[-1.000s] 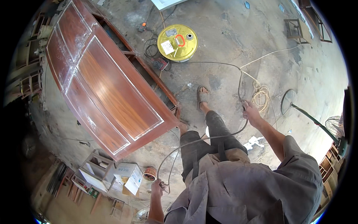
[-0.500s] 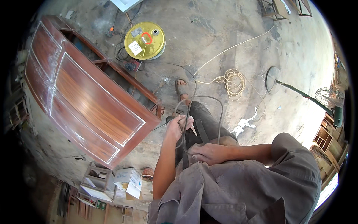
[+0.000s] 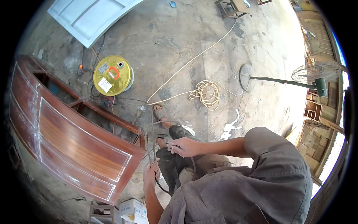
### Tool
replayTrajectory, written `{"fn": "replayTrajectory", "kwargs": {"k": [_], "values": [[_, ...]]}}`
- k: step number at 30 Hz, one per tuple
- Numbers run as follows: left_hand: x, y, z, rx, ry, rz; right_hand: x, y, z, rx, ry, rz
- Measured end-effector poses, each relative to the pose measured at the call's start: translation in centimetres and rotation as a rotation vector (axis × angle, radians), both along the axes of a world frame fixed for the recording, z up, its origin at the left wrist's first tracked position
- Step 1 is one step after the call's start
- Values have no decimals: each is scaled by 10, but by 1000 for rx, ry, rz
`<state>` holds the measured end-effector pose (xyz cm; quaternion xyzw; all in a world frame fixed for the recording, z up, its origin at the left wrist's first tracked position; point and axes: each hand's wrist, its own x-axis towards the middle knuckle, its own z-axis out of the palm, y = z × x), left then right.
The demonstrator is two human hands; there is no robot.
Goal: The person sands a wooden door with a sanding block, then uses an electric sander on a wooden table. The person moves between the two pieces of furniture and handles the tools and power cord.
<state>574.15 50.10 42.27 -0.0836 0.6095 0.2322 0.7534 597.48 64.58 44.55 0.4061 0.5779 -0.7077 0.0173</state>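
Note:
A dark cable [image 3: 153, 130] hangs in loose loops in front of my legs. My left hand [image 3: 150, 172] is closed around several strands of it, beside the right end of the wooden piece. Higher and to the right, my right hand [image 3: 184, 146] is closed on the same cable, with a loop hanging below it. The fingertips of my right hand are partly blurred. On the left lies a large curved reddish-brown wooden panel [image 3: 82, 142] with pale lines around its sections; an open frame shows along its far side. My sandalled foot [image 3: 159, 111] stands just beyond the cable.
A yellow-topped drum [image 3: 125, 76] stands beyond the panel, with a red and dark power tool [image 3: 106, 101] next to it. A cream cord coil [image 3: 207, 98] lies on the floor. Right of that is a fan [image 3: 278, 80]. A pale blue panel [image 3: 87, 24] is at the far left.
My left hand has moved down and left, and my right hand has risen from my lap to the cable. The view has shifted, showing more of the pale blue panel.

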Motion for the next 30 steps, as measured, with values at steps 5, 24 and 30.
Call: {"fn": "replayTrajectory", "kwargs": {"k": [5, 24, 30], "values": [[8, -10, 49, 11, 70, -87, 15, 36, -206, 357, -434, -148], [22, -53, 75, -100, -68, -206, -127, 23, -374, 164, -383, 190], [23, -97, -22, -127, 29, -183, -50, -20, -240, 523, -94, 177]]}}
